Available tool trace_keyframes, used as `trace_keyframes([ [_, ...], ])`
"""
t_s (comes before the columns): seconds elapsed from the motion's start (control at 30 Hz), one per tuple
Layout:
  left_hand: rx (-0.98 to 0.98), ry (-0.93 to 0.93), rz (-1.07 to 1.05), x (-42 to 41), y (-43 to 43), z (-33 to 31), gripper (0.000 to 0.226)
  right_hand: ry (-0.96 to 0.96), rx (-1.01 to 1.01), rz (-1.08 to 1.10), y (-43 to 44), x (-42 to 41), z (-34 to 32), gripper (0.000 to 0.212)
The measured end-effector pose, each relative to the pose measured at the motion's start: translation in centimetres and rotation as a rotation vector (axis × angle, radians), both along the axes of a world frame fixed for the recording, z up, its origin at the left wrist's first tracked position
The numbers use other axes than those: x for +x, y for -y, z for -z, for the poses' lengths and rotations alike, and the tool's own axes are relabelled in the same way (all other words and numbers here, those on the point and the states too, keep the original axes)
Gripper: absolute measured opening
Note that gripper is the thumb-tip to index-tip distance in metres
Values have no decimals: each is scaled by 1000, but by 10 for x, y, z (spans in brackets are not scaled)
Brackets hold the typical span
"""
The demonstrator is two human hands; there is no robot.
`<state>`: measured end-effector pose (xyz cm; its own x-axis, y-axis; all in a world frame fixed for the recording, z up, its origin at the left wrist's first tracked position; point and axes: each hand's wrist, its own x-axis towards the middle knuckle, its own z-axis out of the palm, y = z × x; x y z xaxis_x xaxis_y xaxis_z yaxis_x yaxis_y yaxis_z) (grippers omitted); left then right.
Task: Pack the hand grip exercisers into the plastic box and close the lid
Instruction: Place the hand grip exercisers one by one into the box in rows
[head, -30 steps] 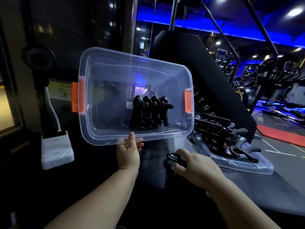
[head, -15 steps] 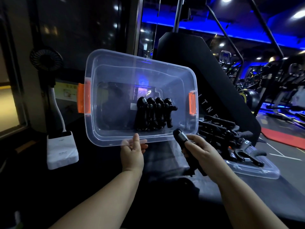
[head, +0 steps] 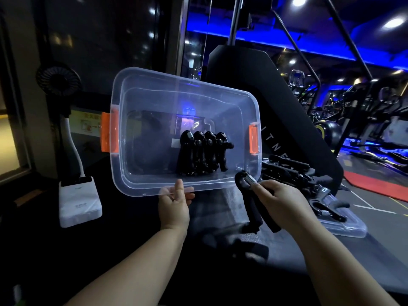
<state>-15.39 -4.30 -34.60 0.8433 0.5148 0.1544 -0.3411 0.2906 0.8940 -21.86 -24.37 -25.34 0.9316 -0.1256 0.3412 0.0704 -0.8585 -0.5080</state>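
A clear plastic box [head: 154, 102] with orange side latches is tipped up so its opening faces me. My left hand [head: 174, 206] grips its near rim from below. Several black hand grip exercisers [head: 203, 153] stand in a row inside it, right of centre. My right hand [head: 284, 202] holds another black exerciser [head: 250, 195] by its handles, its metal spring end up, just outside the box's lower right corner. More exercisers [head: 298, 175] lie piled on the clear lid [head: 344, 228] to the right.
A white base with a black fan [head: 79, 202] stands at the left on the dark surface. A black gym machine [head: 276, 89] rises behind the box. Gym floor and equipment stretch off to the right.
My right hand lifted an exerciser off the dark surface and carried it up toward the box's lower right corner. The box stays tilted in my left hand.
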Motion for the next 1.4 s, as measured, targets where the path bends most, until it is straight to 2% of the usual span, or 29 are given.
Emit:
trace_keyframes([
  [0.07,7,-4,-2,1,0,1,23,-148,351,-62,-2,1,-1,33],
  [0.13,9,-9,-4,2,0,2,23,-274,598,-121,-2,3,-2,27],
  [0.23,14,-13,-7,2,1,2,23,-343,683,-165,-4,4,-3,27],
  [0.37,12,-8,-6,0,0,1,22,-313,605,-168,-7,6,4,40],
  [0.5,13,5,-12,-1,1,0,22,-245,416,-167,-8,9,15,15],
  [0.57,11,8,-11,-1,1,0,22,-206,299,-155,-9,10,19,10],
  [0.7,7,11,-4,0,1,0,21,-122,18,-132,-8,12,25,31],
  [0.77,9,8,0,0,0,0,21,-99,-60,-148,-8,11,28,39],
  [0.9,5,4,-3,0,0,0,21,-108,-96,-91,-10,11,32,59],
  [1.13,6,-8,6,1,1,0,21,-200,-55,-10,-16,16,29,71],
  [1.2,5,-12,5,2,0,1,21,-190,-70,20,-17,17,25,67],
  [1.4,2,-7,9,3,-1,3,22,-333,-137,-5,-21,24,9,30],
])
